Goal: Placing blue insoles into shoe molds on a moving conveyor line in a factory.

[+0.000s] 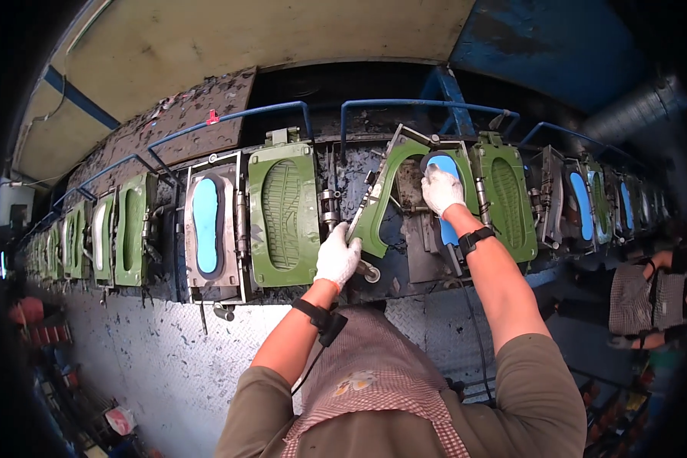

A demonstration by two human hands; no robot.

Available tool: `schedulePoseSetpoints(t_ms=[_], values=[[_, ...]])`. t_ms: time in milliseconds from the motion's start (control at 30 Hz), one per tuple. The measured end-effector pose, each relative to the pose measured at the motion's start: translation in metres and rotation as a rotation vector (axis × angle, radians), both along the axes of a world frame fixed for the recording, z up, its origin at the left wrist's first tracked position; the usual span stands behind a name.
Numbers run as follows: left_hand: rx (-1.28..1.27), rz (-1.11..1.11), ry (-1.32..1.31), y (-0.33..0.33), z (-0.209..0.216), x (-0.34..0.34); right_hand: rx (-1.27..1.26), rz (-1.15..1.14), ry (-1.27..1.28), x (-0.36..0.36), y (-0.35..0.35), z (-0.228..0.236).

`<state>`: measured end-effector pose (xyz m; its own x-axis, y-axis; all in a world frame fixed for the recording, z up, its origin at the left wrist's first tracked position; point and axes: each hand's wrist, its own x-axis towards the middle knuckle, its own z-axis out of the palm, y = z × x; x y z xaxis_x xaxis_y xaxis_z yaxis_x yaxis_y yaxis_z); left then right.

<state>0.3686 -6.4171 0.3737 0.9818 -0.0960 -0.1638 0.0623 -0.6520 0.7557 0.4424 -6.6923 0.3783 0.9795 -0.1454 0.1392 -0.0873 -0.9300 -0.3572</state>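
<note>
Holding the edge of a tilted green frame point(377, 214) in curled fingers of the left hand point(339, 255); touching a blue insole point(444, 162) between its sides with bunched fingers of the right hand point(442, 191), whether gripping impossible to tell. Reaching forward, farther with the right. Flanked at left by a treaded green mould point(282, 217), then a metal mould point(231, 263) bearing a second insole point(205, 225).

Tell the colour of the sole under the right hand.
The sole is blue with dark rim, head view.
</note>
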Motion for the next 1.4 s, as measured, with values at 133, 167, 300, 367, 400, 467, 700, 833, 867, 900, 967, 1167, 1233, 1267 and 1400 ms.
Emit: schedulePoseSetpoints(t_ms=[133, 167, 300, 367, 400, 467, 700, 833, 867, 900, 967, 1167, 1233, 1267, 1400], values=[[0.001, -0.003, 0.166, -0.035, 0.006, -0.029, 0.017, 0.010, 0.070, -0.001, -0.009, 0.001], [-0.031, -0.035, 0.228, -0.058, 0.007, -0.047, 0.029, 0.007, 0.063, 0.000, -0.014, 0.000], [-0.198, -0.153, 0.461, -0.119, -0.039, -0.077, 0.071, 0.077, 0.086, 0.007, -0.031, 0.002], [-0.394, -0.055, 0.601, -0.114, -0.017, -0.061, 0.074, 0.294, -0.284, -0.007, -0.040, 0.041], [-0.563, -0.087, 0.448, -0.111, -0.039, -0.065, 0.183, 0.274, -0.405, -0.018, -0.030, 0.081], [-0.405, -0.007, 0.324, -0.132, -0.048, -0.076, 0.236, 0.216, -0.588, -0.045, -0.037, 0.093], [0.009, -0.011, -0.201, -0.167, -0.038, -0.070, 0.076, 0.292, -0.149, -0.068, -0.046, -0.035], [0.085, -0.475, -0.689, -0.155, -0.036, -0.045, 0.330, 0.451, -0.072, -0.147, -0.072, -0.037], [-0.013, -0.460, -0.713, -0.159, -0.033, -0.039, 0.312, 0.478, -0.056, -0.156, -0.077, -0.028], [-0.013, -0.460, -0.713, -0.161, -0.033, -0.035, 0.295, 0.496, -0.038, -0.163, -0.080, -0.018], [-0.129, -0.396, -0.711, -0.162, -0.033, -0.028, 0.320, 0.474, -0.121, -0.142, -0.083, -0.015], [-0.252, -0.145, -0.481, -0.176, -0.030, -0.027, 0.271, 0.409, -0.278, -0.099, -0.068, -0.026], [-0.210, -0.210, -0.432, -0.171, -0.033, -0.031, 0.156, 0.486, -0.328, -0.102, -0.069, -0.029], [-0.196, -0.235, -0.442, -0.168, -0.034, -0.034, 0.268, 0.427, -0.248, -0.108, -0.069, -0.030], [-0.240, -0.360, -0.571, -0.162, -0.036, -0.036, 0.452, 0.336, -0.175, -0.117, -0.069, -0.024]])
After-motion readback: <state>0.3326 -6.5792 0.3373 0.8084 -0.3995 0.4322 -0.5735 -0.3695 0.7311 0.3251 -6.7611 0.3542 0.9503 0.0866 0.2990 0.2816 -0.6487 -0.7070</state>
